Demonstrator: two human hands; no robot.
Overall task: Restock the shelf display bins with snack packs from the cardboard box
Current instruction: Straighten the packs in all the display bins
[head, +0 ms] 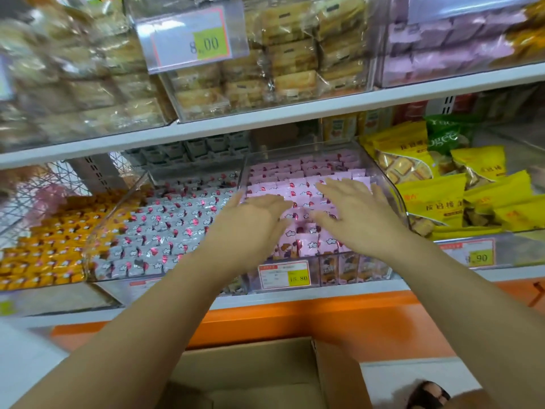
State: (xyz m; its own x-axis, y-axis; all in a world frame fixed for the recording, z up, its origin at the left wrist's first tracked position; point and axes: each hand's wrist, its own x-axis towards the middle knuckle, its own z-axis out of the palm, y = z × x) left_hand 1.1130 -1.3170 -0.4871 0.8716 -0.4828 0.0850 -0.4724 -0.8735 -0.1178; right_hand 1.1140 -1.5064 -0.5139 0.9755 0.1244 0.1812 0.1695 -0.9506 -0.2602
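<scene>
1. Shelf display bins [118, 208] stood side by side on the lower shelf. The clear middle bin [396, 199] sat straight ahead of both arms.
2. Below it and nearer the body, the cardboard box [250, 364] stood open. The forearms crossed it and the frame edge cut it off, so whether it held any packs could not be told.
3. The left hand [250, 219] and right hand [354, 214] were palm-down over the middle bin, fingers straight and spread, gripping nothing. Blur hid whether they pressed the packs or hovered just above them.
4. The pink snack packs [295, 172] filled that bin in rows running left to right. They lay directly under the palms and on beyond the fingertips toward the back; neither hand was plainly nearer.
5. A price tag [284, 274] hung on the bin's front wall, its small print unreadable.
</scene>
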